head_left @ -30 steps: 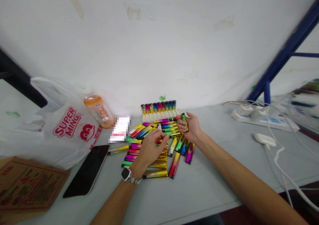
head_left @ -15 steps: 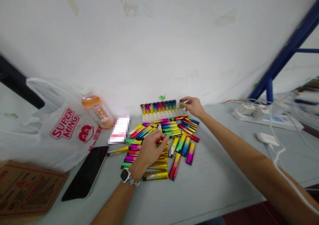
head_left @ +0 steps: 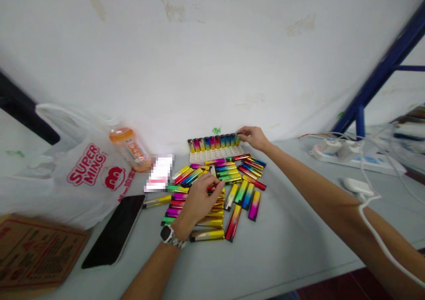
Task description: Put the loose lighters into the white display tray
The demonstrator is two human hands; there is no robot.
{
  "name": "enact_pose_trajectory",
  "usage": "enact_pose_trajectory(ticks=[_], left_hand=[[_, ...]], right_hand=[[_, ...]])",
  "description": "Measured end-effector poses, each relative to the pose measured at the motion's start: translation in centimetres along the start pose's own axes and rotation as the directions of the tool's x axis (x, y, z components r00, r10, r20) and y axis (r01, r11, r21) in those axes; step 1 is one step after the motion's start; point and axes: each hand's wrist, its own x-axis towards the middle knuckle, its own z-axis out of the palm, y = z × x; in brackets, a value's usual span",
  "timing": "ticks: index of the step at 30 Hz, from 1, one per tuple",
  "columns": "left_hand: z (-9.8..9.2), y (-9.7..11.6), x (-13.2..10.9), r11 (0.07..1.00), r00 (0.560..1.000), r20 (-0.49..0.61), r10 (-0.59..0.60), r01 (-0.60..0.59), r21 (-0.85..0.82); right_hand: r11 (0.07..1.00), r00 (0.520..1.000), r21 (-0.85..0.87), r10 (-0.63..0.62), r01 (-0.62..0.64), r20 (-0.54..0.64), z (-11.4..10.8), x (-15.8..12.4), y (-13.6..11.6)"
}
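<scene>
Shiny metallic-coloured lighters (head_left: pixel 254 206) lie in a loose spread on the grey table. Behind them, a row of several upright lighters (head_left: pixel 212 143) stands in the back of a white tray (head_left: pixel 215 155) with small holes. My right hand (head_left: pixel 254 137) pinches the top of a lighter (head_left: pixel 238 140) at the right end of that row, close beside its neighbour. Over the middle of the spread, my left hand (head_left: pixel 203 194) is closed, with a red lighter (head_left: pixel 210 188) partly showing at its fingers. The back of the hand hides the lighters under it. A watch is on my left wrist.
Left of the lighters are a dark phone (head_left: pixel 114 231), a blurred-out white item (head_left: pixel 160 172), an orange drink bottle (head_left: pixel 131 147), a plastic bag (head_left: pixel 79 194) and a cardboard box (head_left: pixel 40 255). On the right lie a power strip (head_left: pixel 361 158) and white cables (head_left: pixel 373 229).
My right hand has moved slightly left, bringing its lighter from a small gap away to right beside the end of the row. My left hand has hardly moved.
</scene>
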Motion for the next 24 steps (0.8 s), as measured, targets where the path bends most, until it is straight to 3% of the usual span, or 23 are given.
enact_pose_trajectory(ticks=[4, 8, 14, 18, 24], left_hand=[[0.0, 0.1, 0.0, 1.000, 1.000, 0.007, -0.007, 0.007, -0.005], [0.0, 0.1, 0.1, 1.000, 1.000, 0.004, -0.009, 0.009, -0.009], [0.0, 0.1, 0.1, 1.000, 1.000, 0.001, -0.009, 0.009, -0.019], [0.0, 0.2, 0.0, 1.000, 1.000, 0.004, -0.005, 0.005, -0.021], [0.2, -0.1, 0.0, 1.000, 1.000, -0.003, 0.001, -0.001, -0.015]], right_hand=[[1.000, 1.000, 0.016, 0.023, -0.023, 0.001, 0.2, -0.1, -0.1], [0.999, 0.999, 0.010, -0.035, 0.036, -0.034, 0.2, -0.2, 0.3], [0.993, 0.996, -0.080, -0.085, 0.087, 0.027, -0.5, 0.5, 1.0], [0.957, 0.992, -0.266, -0.126, 0.120, -0.007, -0.1, -0.2, 0.4], [0.772, 0.990, -0.635, -0.066, -0.027, -0.123, 2.0, -3.6, -1.3]])
